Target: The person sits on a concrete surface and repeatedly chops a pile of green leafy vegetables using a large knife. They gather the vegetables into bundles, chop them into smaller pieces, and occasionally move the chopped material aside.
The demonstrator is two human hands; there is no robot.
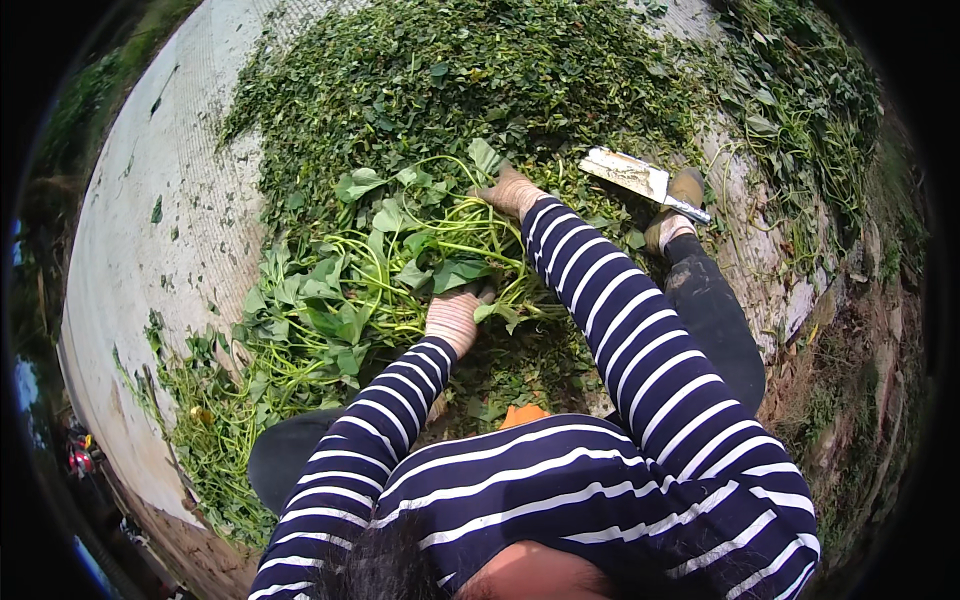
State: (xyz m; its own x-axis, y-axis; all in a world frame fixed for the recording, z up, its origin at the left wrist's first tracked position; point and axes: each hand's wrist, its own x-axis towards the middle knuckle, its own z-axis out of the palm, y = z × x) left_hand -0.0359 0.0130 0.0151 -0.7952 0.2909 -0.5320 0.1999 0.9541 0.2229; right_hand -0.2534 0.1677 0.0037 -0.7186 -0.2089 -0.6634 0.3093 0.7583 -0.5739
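Observation:
Both my hands wear thin knit gloves and are at a loose bunch of green leafy vines (390,259), which look like sweet potato vines. My left hand (451,319) grips the near side of the bunch, its fingers partly hidden under broad leaves. At the far right end of the bunch, my right hand (514,193) holds some of the stems; its fingertips are blurred. A broad-bladed chopping knife (626,172) with a metal handle lies to the right, away from both hands, its blade smeared with plant residue. Its handle crosses my right shoe (684,191).
Beyond my hands spreads a wide layer of chopped leaves and stems (465,82). More uncut vines (232,420) lie at my left, and another heap (795,127) stands at the far right. Pale ridged concrete (172,195) extends on the left. Something orange (523,415) shows below my torso.

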